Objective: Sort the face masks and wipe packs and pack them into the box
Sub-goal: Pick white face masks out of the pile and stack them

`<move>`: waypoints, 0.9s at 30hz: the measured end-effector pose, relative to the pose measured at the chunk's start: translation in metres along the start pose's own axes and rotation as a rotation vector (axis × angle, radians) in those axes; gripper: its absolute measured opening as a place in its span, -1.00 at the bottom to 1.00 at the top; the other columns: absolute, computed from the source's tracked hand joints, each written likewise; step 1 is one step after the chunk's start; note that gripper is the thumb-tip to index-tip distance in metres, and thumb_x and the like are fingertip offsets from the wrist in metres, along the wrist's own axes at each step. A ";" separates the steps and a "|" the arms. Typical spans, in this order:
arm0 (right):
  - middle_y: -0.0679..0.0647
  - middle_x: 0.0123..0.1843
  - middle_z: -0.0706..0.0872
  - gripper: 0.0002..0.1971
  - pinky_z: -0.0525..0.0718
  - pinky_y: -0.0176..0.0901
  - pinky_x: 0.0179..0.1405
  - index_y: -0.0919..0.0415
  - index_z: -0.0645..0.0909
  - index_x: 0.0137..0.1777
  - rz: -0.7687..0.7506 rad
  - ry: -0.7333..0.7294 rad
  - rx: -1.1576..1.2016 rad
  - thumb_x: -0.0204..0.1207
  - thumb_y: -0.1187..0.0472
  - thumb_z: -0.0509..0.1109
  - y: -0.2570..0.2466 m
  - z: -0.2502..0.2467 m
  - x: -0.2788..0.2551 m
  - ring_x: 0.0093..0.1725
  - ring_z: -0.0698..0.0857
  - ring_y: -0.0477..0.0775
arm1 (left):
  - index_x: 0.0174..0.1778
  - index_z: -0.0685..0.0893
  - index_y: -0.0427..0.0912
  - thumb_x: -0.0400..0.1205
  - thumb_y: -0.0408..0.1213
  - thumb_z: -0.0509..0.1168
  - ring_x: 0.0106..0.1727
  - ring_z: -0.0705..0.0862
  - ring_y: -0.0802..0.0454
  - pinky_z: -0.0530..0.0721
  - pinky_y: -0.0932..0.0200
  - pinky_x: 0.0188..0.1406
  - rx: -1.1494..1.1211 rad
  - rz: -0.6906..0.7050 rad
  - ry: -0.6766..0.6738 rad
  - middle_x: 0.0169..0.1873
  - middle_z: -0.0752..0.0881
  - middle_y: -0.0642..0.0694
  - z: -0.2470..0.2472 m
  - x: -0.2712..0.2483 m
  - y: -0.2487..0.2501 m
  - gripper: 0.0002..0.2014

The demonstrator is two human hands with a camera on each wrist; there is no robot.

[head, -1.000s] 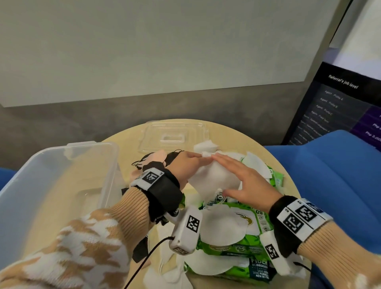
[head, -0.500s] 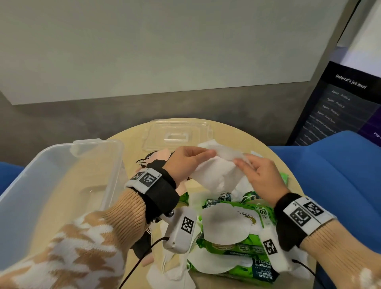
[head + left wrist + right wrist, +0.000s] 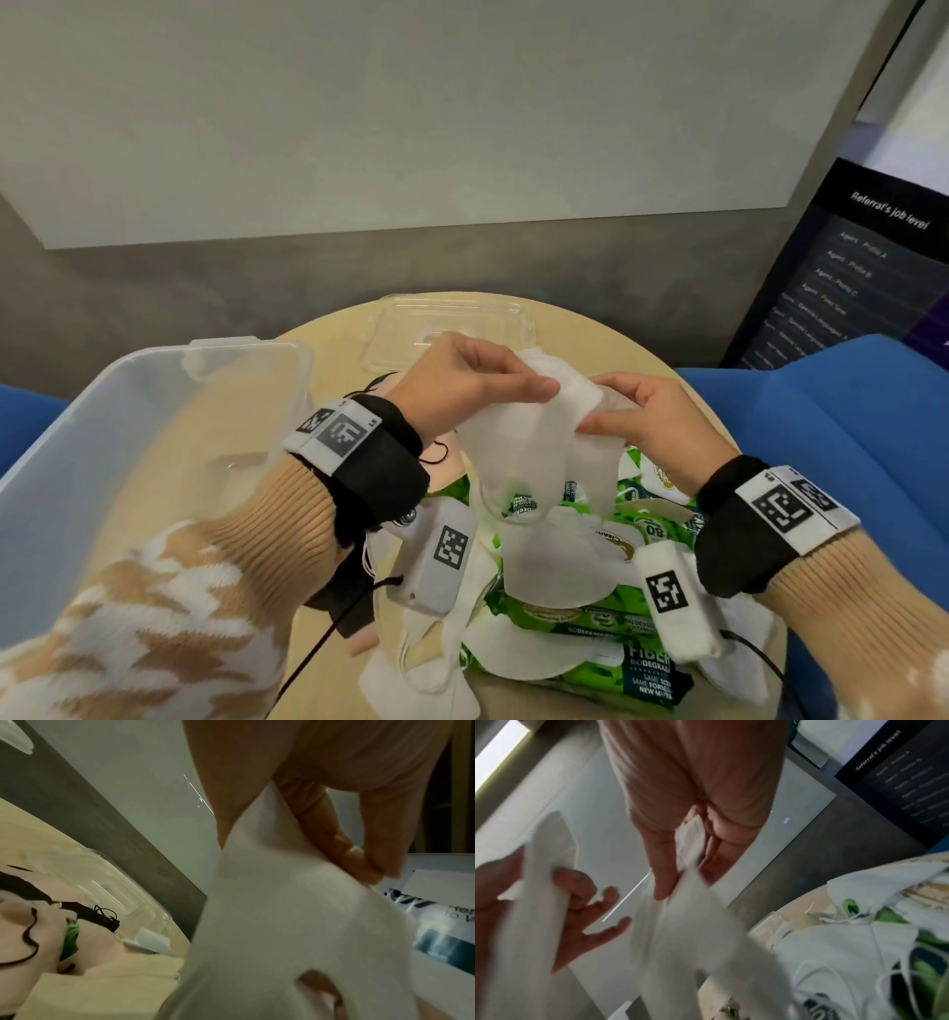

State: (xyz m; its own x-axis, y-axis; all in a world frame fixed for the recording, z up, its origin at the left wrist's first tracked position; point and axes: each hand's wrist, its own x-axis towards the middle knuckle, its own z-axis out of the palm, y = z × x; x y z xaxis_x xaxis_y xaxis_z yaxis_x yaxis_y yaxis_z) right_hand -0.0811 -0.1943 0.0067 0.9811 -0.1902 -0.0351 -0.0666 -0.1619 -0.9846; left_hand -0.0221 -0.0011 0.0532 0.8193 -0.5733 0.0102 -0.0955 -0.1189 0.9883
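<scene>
While both hands hover above the heap of green wipe packs, they share one white face mask between them. The left hand pinches the mask's upper edge between thumb and curled fingers, and the right hand pinches its other side in the same way, thumb against the fabric. The mask hangs down from the two grips, lifted clear of the packs, with an ear loop dangling toward them. More white masks lie loose over the packs. The clear box stands open left of the packs on the round worktop. Its clear lid lies flat on the worktop beyond the packs.
</scene>
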 end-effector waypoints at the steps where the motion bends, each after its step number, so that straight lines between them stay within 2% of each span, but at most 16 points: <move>1: 0.05 -0.06 0.79 -0.68 0.64 -0.43 -0.29 0.21 0.73 0.07 0.000 -0.017 0.006 0.32 0.44 0.55 0.000 0.001 0.000 -0.12 0.73 -0.06 | -0.40 0.79 -0.24 0.38 -0.38 0.54 -0.33 0.69 0.04 0.66 0.25 -0.28 -0.002 -0.006 -0.001 -0.37 0.76 -0.13 0.004 0.000 -0.002 -0.93; 4: -0.03 -0.05 0.82 -0.62 0.70 -0.36 -0.12 0.08 0.70 0.05 -0.013 -0.072 0.031 0.36 0.53 0.48 -0.002 0.007 -0.002 -0.06 0.77 -0.11 | -0.24 0.79 -0.34 0.43 -0.40 0.51 -0.22 0.70 0.01 0.68 0.15 -0.13 -0.008 -0.031 0.002 -0.24 0.77 -0.21 0.012 0.000 -0.012 -0.93; 7: 0.03 0.08 0.81 -0.57 0.75 -0.16 0.02 0.05 0.68 0.15 -0.038 -0.084 0.033 0.38 0.52 0.47 -0.005 0.010 -0.004 0.04 0.78 -0.03 | -0.21 0.83 -0.21 0.44 -0.44 0.50 -0.12 0.74 0.00 0.70 0.09 0.04 -0.018 -0.059 -0.037 -0.15 0.81 -0.19 0.014 0.000 -0.021 -0.92; 9: 0.08 0.16 0.77 -0.53 0.74 -0.06 0.10 0.04 0.63 0.24 -0.036 -0.083 0.024 0.41 0.51 0.46 -0.005 0.011 -0.004 0.09 0.77 0.03 | -0.22 0.83 -0.17 0.44 -0.50 0.48 -0.11 0.75 0.04 0.72 0.15 0.05 -0.020 -0.058 -0.013 -0.16 0.82 -0.15 0.014 0.001 -0.024 -0.86; 12: 0.14 0.21 0.73 -0.51 0.72 0.07 0.16 0.00 0.54 0.31 0.004 -0.080 0.064 0.50 0.52 0.36 -0.005 0.013 -0.007 0.15 0.74 0.13 | -0.21 0.82 -0.19 0.43 -0.54 0.46 -0.17 0.74 0.12 0.70 0.31 -0.07 -0.008 -0.041 0.046 -0.21 0.82 -0.10 0.015 0.004 -0.026 -0.84; 14: 0.25 0.19 0.72 -0.46 0.69 0.15 0.21 0.00 0.49 0.35 0.027 -0.095 0.113 0.52 0.58 0.26 -0.004 0.013 -0.009 0.15 0.71 0.19 | -0.23 0.81 -0.13 0.43 -0.53 0.47 -0.19 0.74 0.15 0.69 0.33 -0.15 0.003 -0.029 0.071 -0.22 0.81 -0.03 0.014 0.005 -0.027 -0.82; 16: 0.45 0.21 0.65 -0.40 0.62 0.31 0.27 -0.08 0.47 0.37 0.030 -0.101 0.117 0.50 0.59 0.25 -0.002 0.014 -0.010 0.15 0.67 0.36 | -0.21 0.79 -0.07 0.42 -0.53 0.48 -0.18 0.72 0.20 0.71 0.32 -0.16 0.009 -0.013 0.083 -0.17 0.79 0.04 0.014 0.005 -0.028 -0.77; 18: 0.64 0.23 0.52 -0.38 0.53 0.48 0.29 -0.23 0.49 0.35 0.032 -0.110 0.097 0.41 0.43 0.34 -0.002 0.015 -0.012 0.22 0.55 0.60 | -0.18 0.78 -0.06 0.41 -0.54 0.49 -0.17 0.70 0.24 0.70 0.34 -0.16 0.000 0.005 0.083 -0.12 0.77 0.07 0.015 0.005 -0.031 -0.74; 19: 0.69 0.22 0.47 -0.38 0.51 0.52 0.27 -0.29 0.49 0.34 0.042 -0.113 0.084 0.37 0.36 0.36 -0.002 0.016 -0.013 0.22 0.51 0.66 | -0.17 0.78 -0.05 0.41 -0.53 0.50 -0.16 0.70 0.23 0.69 0.34 -0.16 -0.006 0.010 0.083 -0.10 0.77 0.07 0.016 0.005 -0.032 -0.75; 21: 0.61 0.20 0.56 -0.37 0.56 0.43 0.29 -0.24 0.45 0.38 0.058 -0.115 0.101 0.43 0.42 0.34 -0.003 0.015 -0.013 0.20 0.58 0.57 | -0.19 0.78 -0.03 0.43 -0.46 0.50 -0.14 0.72 0.17 0.71 0.29 -0.14 -0.032 0.006 0.067 -0.09 0.78 0.06 0.017 0.004 -0.032 -0.79; 23: 0.32 0.21 0.70 -0.35 0.66 0.17 0.24 -0.08 0.37 0.47 0.064 -0.140 0.137 0.54 0.60 0.21 -0.001 0.012 -0.013 0.16 0.71 0.24 | -0.19 0.78 -0.02 0.45 -0.41 0.49 -0.13 0.74 0.16 0.74 0.21 -0.07 -0.034 0.008 0.042 -0.10 0.79 0.05 0.019 0.004 -0.032 -0.84; 24: 0.27 0.21 0.72 -0.33 0.67 0.10 0.21 -0.04 0.34 0.50 0.063 -0.153 0.138 0.55 0.63 0.17 0.001 0.011 -0.012 0.14 0.71 0.18 | -0.19 0.78 -0.04 0.46 -0.41 0.49 -0.12 0.73 0.17 0.73 0.20 -0.03 -0.024 0.011 0.036 -0.11 0.79 0.05 0.020 0.004 -0.032 -0.84; 27: 0.32 0.12 0.71 -0.30 0.69 0.00 0.12 0.00 0.30 0.55 0.080 -0.171 0.139 0.54 0.66 0.10 0.002 0.014 -0.012 0.07 0.72 0.16 | -0.14 0.78 -0.05 0.42 -0.45 0.52 -0.04 0.71 0.13 0.69 0.13 0.11 0.020 0.030 0.042 -0.05 0.77 -0.03 0.025 0.005 -0.035 -0.79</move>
State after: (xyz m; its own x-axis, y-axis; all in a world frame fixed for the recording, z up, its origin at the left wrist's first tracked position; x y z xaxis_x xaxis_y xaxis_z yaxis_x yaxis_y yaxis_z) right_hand -0.0902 -0.1789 0.0032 0.9910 -0.0283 -0.1306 -0.1310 -0.0158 -0.9913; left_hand -0.0290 -0.0196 0.0150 0.8387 -0.5426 0.0469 -0.1319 -0.1188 0.9841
